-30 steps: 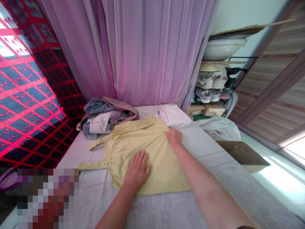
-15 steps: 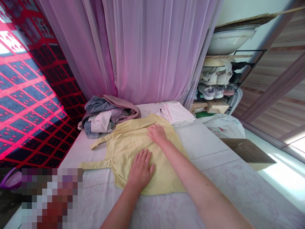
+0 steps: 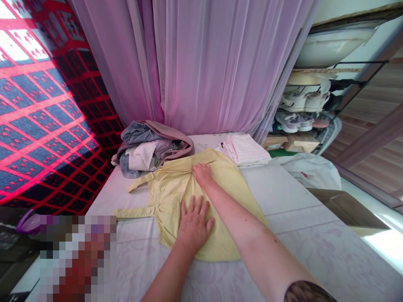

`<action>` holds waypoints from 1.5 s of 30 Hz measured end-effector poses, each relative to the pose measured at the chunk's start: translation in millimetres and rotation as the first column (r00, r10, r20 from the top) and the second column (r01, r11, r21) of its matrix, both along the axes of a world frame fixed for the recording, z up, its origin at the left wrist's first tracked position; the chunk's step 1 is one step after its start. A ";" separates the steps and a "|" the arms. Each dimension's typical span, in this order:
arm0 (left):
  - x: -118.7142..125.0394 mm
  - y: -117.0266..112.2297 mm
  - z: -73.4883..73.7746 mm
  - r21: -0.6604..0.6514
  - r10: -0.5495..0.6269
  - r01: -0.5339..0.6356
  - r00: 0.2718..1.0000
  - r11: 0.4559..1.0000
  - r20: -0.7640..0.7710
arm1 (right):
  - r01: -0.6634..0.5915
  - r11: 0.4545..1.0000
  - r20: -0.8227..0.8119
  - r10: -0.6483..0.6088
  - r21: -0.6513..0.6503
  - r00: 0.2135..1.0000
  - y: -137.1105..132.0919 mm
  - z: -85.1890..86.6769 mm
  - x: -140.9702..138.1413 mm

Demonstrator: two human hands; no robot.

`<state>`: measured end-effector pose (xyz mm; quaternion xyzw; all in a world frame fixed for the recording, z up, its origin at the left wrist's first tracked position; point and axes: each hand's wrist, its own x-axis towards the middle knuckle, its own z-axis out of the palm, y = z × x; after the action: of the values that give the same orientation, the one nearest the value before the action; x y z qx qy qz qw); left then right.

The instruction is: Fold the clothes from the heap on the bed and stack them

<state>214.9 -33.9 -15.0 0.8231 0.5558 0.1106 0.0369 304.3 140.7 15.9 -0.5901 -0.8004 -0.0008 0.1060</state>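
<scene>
Across a white, floral-textured bedsheet (image 3: 283, 239), I watch a pale yellow cotton button-front shirt (image 3: 231, 197) lying spread out, two buttoned strips of it pointing left. The left hand (image 3: 193, 228) presses flat on the lower shirt, fingers spread wide and holding nothing. The right hand (image 3: 203, 174) rests higher up the shirt, fingers curled onto the gathered cloth; I cannot tell whether they pinch it. Just beyond lie a rumpled heap of grey and pink garments (image 3: 147, 149) and a neat stack of folded white striped cloth (image 3: 244, 150). Labels on the cardboard boxes (image 3: 300, 143) are too small to read.
</scene>
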 end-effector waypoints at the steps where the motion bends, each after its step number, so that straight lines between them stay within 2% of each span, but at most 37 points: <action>1: 0.0 0.1 -0.3 0.001 -0.001 0.001 1.000 1.000 -0.001 | 0.008 1.000 -0.011 -0.008 0.002 1.000 -1.5 -0.2 0.1; 4: -0.1 0.2 -0.9 0.006 0.001 -0.001 1.000 1.000 -0.001 | 0.000 1.000 -0.041 0.002 0.028 0.999 -11.0 4.6 4.8; 8: 0.3 0.7 -0.8 0.010 0.005 -0.005 1.000 1.000 -0.007 | -0.082 0.994 -0.136 0.091 0.065 0.987 -37.2 10.9 18.8; 12: -0.1 1.7 0.4 0.010 0.009 -0.008 1.000 1.000 -0.015 | -0.175 0.985 -0.123 0.174 0.005 0.977 -54.3 15.1 20.6; 18: 1.7 0.9 0.4 0.001 0.007 -0.007 1.000 1.000 -0.007 | -0.262 0.962 -0.018 0.261 -0.074 0.965 -34.1 30.9 -18.9; 23: -8.7 -1.3 8.8 0.049 -0.018 0.016 0.999 0.999 0.035 | -0.245 0.964 0.051 0.251 -0.100 0.967 -17.9 33.3 -44.0; 27: -34.9 2.9 19.6 0.131 0.049 -0.046 0.999 0.990 -0.017 | -0.205 0.977 0.075 0.209 -0.058 0.975 -16.6 33.0 -48.7; 31: -54.0 4.9 13.9 0.071 0.087 -0.081 0.992 0.994 -0.091 | -0.147 0.989 0.090 0.147 -0.006 0.985 -17.1 32.0 -52.6; 36: -55.2 1.6 2.6 0.056 0.101 -0.097 0.992 0.994 -0.076 | -0.115 0.993 0.119 0.115 -0.005 0.986 -9.7 25.7 -58.4; 41: -53.4 0.4 3.9 0.062 0.124 -0.120 0.991 0.991 -0.049 | -0.166 0.986 0.129 0.168 -0.022 0.977 -0.8 22.2 -58.1; 45: -53.3 -0.5 2.9 0.063 0.143 -0.140 0.989 0.988 -0.041 | -0.129 0.991 0.102 0.131 -0.021 0.986 1.7 19.6 -60.7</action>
<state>161.6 -34.4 -12.2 0.7845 0.6101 0.1108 -0.0081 243.6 142.4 35.6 -0.5366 -0.8415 -0.0184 0.0602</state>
